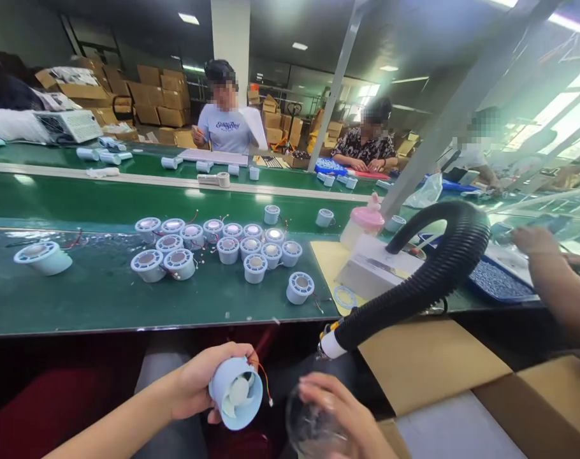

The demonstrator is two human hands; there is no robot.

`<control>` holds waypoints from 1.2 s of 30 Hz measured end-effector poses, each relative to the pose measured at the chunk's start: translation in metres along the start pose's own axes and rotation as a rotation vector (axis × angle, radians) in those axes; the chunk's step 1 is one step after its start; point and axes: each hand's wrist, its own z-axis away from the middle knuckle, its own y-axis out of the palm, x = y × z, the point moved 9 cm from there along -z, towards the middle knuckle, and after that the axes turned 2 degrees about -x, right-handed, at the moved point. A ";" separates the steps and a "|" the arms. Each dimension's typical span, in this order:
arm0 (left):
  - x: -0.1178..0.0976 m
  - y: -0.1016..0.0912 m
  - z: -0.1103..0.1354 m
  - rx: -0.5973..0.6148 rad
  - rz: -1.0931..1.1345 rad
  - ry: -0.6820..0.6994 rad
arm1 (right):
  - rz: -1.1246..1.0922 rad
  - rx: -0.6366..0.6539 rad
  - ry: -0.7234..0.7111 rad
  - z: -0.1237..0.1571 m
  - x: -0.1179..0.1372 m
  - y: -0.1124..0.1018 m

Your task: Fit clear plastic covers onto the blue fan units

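My left hand [199, 375] is closed around a small light-blue fan housing [248, 411] held over my lap. Its open end faces me, showing pale blades, and thin red and dark wires with a white plug hang from its side. Lower right, my right hand [345, 408] curls round a clear, round, cup-like piece [302, 424]; motion smears it, so its exact kind is unclear. Just above that hand hangs the white tip [332, 344] of a thick black corrugated hose [414, 280]. On the green bench [94, 306] stand several similar blue fan housings [255, 268].
A white box [371, 264] and a pink-lidded container [366, 223] stand behind the hose. Open cardboard boxes [433, 370] are at my lower right. A co-worker's arm [552, 274] reaches in near a blue tray [503, 280]. Other people sit across the bench.
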 end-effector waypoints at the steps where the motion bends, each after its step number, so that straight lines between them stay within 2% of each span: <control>1: 0.005 0.005 -0.001 0.018 -0.014 -0.006 | 0.154 0.026 -0.048 -0.011 0.010 0.011; 3: 0.009 0.011 0.001 0.049 -0.074 -0.002 | 0.390 0.023 -0.076 -0.031 0.026 0.026; 6: 0.003 0.015 0.007 0.067 -0.202 0.066 | 0.505 0.009 0.079 -0.048 0.029 0.031; 8: -0.007 0.015 0.013 0.037 -0.292 0.162 | 0.427 0.052 0.184 -0.050 0.023 0.033; 11: -0.022 0.017 0.024 -0.066 -0.548 0.329 | 0.215 0.109 0.269 -0.049 0.014 0.037; 13: -0.028 0.019 0.030 -0.133 -0.730 0.401 | 0.089 0.097 0.308 -0.049 0.009 0.037; 15: -0.030 0.020 0.033 -0.183 -0.815 0.442 | -0.012 0.071 0.336 -0.048 0.007 0.037; 17: -0.034 0.017 0.035 -0.238 -0.860 0.478 | -0.048 0.040 0.362 -0.048 0.006 0.037; 20: -0.036 0.013 0.036 -0.301 -0.920 0.507 | 0.062 -0.027 0.383 -0.046 0.005 0.031; 23: -0.036 0.015 0.036 -0.282 -0.953 0.534 | 0.136 -0.041 0.368 -0.045 0.006 0.030; 27: -0.035 0.022 0.037 -0.247 -1.028 0.599 | -0.035 0.010 0.340 -0.047 0.006 0.043; 31: -0.032 0.023 0.035 -0.226 -1.116 0.628 | -0.146 -0.135 0.345 -0.045 0.002 0.041; 33: -0.034 0.022 0.035 -0.244 -1.091 0.636 | -0.143 -0.165 0.356 -0.044 0.000 0.042; 36: -0.036 0.019 0.035 -0.256 -0.930 0.618 | -0.082 -0.168 0.375 -0.041 -0.001 0.046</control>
